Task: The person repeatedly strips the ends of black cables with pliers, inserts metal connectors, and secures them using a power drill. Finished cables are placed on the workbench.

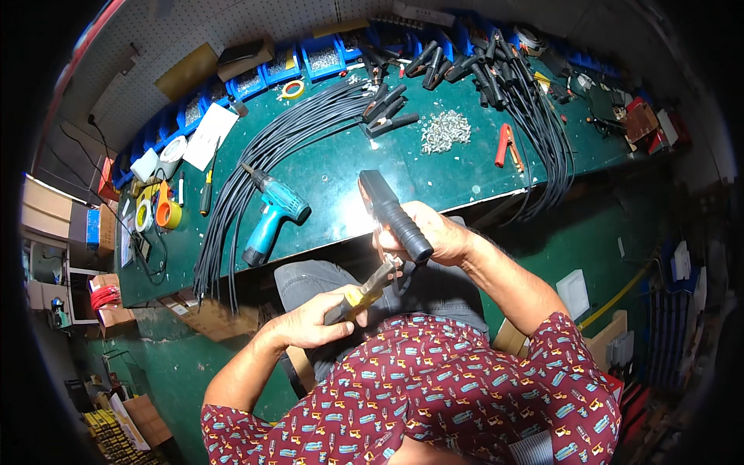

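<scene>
My left hand (324,316) is closed round the handles of a pair of pliers (364,295) with yellow and dark grips. The pliers' jaws point up and right, close to small copper-coloured metal pieces (393,267) under my right hand; I cannot make out whether they grip them. In my right hand (434,232) is a black clamp (393,215) with a ribbed, rounded handle, its wide end pointing away over the bench edge. My right fingers wrap its side and partly hide it. A bright glare lies on the bench just left of the clamp.
On the green bench (333,174) lie a teal cordless drill (280,211), bundles of black cables (267,139), a pile of small metal fasteners (446,132) and a red clamp (504,145). Blue parts bins (322,58) line the back. A screwdriver (206,191) and tape rolls lie left.
</scene>
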A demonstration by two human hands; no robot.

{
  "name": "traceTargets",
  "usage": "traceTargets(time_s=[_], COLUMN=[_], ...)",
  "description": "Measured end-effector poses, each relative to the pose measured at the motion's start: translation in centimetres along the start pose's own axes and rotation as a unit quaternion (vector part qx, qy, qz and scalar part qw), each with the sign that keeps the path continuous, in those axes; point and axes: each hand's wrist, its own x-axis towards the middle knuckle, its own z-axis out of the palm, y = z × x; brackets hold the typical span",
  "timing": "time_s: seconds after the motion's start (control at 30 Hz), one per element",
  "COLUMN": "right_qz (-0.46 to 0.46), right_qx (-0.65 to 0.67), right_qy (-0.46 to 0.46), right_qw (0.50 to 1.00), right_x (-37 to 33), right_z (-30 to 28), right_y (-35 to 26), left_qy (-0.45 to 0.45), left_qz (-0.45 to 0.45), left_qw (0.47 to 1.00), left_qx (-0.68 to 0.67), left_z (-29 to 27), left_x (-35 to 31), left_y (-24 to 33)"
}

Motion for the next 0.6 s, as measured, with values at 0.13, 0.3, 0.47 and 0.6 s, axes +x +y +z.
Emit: traceTargets(time_s=[0.13, 0.3, 0.47, 0.6], right_qz=[0.028, 0.034, 0.066, 0.07], right_qx=[0.007, -0.035, -0.015, -0.057], right_qy=[-0.006, -0.031, -0.012, -0.018], right_qw=[1.0, 0.998, 0.998, 0.996], right_x=[-0.2, 0.1, 0.1, 0.4], right_z=[0.2, -1.3, -1.7, -2.4], right_y=[0.0, 1.3, 1.2, 2.3], left_qy=[0.02, 0.02, 0.02, 0.013], left_qz=[0.029, -0.018, -0.021, -0.01], left_qw=[0.997, 1.0, 0.999, 0.994], left_qx=[0.062, 0.013, 0.043, 0.104], left_z=[0.6, 0.9, 0.1, -0.3], left_x=[-0.1, -0.2, -1.0, -0.9], left_y=[-0.8, -0.3, -0.4, -0.1])
